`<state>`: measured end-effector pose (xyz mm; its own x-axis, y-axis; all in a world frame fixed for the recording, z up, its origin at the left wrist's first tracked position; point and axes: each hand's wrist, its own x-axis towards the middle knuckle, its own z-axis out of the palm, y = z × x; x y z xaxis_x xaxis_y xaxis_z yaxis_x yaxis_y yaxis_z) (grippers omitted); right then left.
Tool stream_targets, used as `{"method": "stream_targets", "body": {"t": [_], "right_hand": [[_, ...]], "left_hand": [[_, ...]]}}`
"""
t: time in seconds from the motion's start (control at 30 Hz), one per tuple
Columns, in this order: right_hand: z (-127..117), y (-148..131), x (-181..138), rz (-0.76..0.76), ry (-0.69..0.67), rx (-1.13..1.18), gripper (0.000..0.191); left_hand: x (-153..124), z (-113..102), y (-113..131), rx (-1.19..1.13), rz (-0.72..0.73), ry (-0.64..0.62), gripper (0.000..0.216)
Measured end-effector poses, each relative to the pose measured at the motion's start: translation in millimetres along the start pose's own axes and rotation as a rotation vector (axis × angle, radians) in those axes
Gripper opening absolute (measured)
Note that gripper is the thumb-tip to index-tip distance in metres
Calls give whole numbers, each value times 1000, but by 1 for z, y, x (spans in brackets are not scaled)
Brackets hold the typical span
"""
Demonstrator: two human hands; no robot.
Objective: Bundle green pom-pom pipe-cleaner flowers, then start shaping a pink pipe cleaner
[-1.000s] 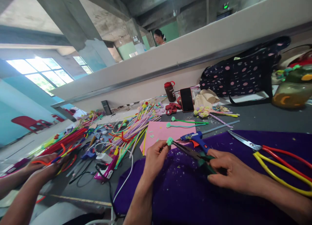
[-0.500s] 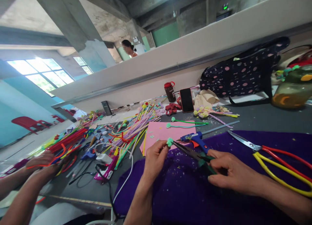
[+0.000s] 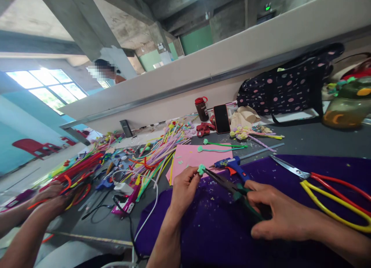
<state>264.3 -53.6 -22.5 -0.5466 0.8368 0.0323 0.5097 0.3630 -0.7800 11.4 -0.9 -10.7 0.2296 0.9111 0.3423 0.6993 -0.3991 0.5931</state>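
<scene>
The mint flower [image 3: 201,169], small and fluffy, is above the far edge of the purple cloth [image 3: 214,237], between the left hand [image 3: 186,185] and the tips of the pliers [image 3: 222,180]. Thumb and forefinger of the left hand pinch its left side; the tips meet its right side, though whether they grip it is too small to see. The right hand [image 3: 274,212] has the pliers by their dark green handles in a loose hold, thumb spread away on the near side.

With so slack a hold, the pliers could twist or slip off the flower; a sudden hard squeeze could crush or tear it, or nip the left fingertips. The glue gun [image 3: 236,164] lies just beyond the pliers, nozzle pointing left near the flower; a stray swing could knock it, and if it is hot, its tip could burn a finger.

The left forearm rises from the near edge, hand leaning right. The right forearm enters from the near right, slanting left and far, with the fingers curled around the handles.

Farther off, two green stems [image 3: 228,146] lie partly on the pink sheet [image 3: 185,154]. Scissors [image 3: 304,175] rest to the right, blades slightly parted. Left along the grey surface [image 3: 301,138] spread a stem pile [image 3: 166,148] and a co-worker's hands [image 3: 53,198].
</scene>
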Motion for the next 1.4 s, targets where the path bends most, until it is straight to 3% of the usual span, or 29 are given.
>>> {"method": "stream_targets", "body": {"t": [0.37,0.67,0.83,1.03,1.17,1.27,1.4], "right_hand": [[0,4,4,-82,-26,-29,17],[-2,5,2,-77,-75,-52,16],[-1,5,3,-69,-73,-40,18],[0,6,5,-63,-39,-36,22],[-3,5,2,-59,-8,-45,20],[-6,3,1,-69,-10,2,22],[-9,1,2,-62,-61,112,25]], "left_hand": [[0,1,-5,105,49,24,20],[2,1,-12,250,241,78,21],[2,1,-15,295,271,73,23],[0,5,-11,173,141,58,35],[1,5,-9,11,-22,126,28],[3,1,-7,-257,-193,119,32],[2,-5,-2,-640,-337,-30,39]]}}
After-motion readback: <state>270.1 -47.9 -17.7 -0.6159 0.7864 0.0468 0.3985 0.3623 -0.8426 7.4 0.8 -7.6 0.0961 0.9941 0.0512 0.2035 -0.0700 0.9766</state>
